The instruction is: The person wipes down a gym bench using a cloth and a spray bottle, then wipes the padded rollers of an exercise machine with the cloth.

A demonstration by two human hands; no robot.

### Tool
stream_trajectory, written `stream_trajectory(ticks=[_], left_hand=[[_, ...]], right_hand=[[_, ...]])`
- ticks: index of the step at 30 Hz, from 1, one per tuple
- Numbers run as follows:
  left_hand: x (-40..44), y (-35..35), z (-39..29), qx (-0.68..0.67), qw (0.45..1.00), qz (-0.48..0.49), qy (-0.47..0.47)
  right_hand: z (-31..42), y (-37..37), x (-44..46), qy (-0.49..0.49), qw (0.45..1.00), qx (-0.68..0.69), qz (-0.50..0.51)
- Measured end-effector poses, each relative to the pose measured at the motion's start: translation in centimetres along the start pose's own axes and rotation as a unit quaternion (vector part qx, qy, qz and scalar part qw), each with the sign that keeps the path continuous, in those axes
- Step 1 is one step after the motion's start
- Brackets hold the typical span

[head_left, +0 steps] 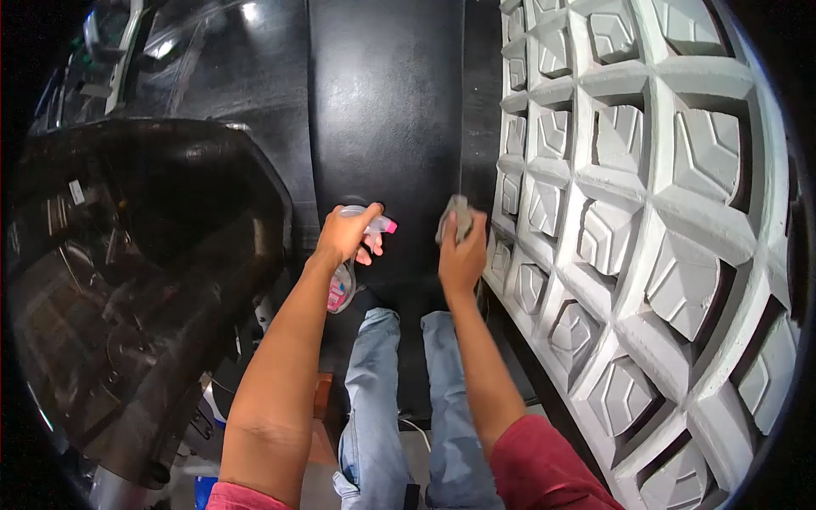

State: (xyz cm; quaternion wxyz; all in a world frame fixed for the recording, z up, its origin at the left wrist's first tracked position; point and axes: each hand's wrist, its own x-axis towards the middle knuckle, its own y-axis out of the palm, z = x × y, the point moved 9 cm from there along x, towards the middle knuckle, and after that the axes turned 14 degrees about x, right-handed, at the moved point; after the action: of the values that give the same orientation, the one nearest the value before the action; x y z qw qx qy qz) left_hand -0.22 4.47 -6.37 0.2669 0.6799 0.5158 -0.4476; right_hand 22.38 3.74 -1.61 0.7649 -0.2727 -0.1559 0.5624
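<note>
My left hand is wrapped round the neck of a clear spray bottle. The bottle's pink nozzle tip points right, and its lower part with a pink and blue label hangs below the hand. In my right hand is a greyish folded cloth, pinched between the thumb and fingers. Both hands are in front of a smooth black panel, with the cloth near its right side. Whether the cloth touches the panel I cannot tell.
A white wall with a raised diamond lattice runs along the right. To the left stands a dark glossy surface with an angled edge. My legs in blue jeans are below, and a white cable lies on the floor between them.
</note>
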Motion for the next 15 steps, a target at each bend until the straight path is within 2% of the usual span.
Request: stream_trajectory(ticks=[1,4,7,8,10,12,13,15], left_hand=[[0.1,0.0,0.1,-0.012,1.000,0.000,0.000],[0.4,0.0,0.3,-0.005,1.000,0.012,-0.004],[0.5,0.2,0.6,-0.006,1.000,0.004,-0.002],[0.5,0.2,0.5,-0.006,1.000,0.003,0.005],[0.5,0.1,0.4,-0.004,1.000,0.005,0.007],[0.3,0.1,0.3,-0.004,1.000,0.011,0.007],[0.2,0.1,0.2,-0.009,1.000,0.008,0.006],[0.2,0.1,0.1,-0.012,1.000,0.007,0.006]], right_hand=[[-1.9,-0.4,-2.0,0.083,0.996,0.015,-0.022],[-3.3,-1.0,-7.1,0.147,0.983,0.088,-0.071],[-4.0,-0.8,-6.4,0.197,0.967,0.146,-0.062],[-3.9,-0.9,-4.9,0.181,0.969,0.151,-0.076],[-3.9,-0.6,-0.7,0.158,0.976,0.132,-0.068],[-4.1,0.6,3.6,0.187,0.973,0.132,0.013],[-5.1,0.9,4.7,0.189,0.973,0.132,0.012],[-8.0,2.6,4.4,0.314,0.929,0.189,0.053]])
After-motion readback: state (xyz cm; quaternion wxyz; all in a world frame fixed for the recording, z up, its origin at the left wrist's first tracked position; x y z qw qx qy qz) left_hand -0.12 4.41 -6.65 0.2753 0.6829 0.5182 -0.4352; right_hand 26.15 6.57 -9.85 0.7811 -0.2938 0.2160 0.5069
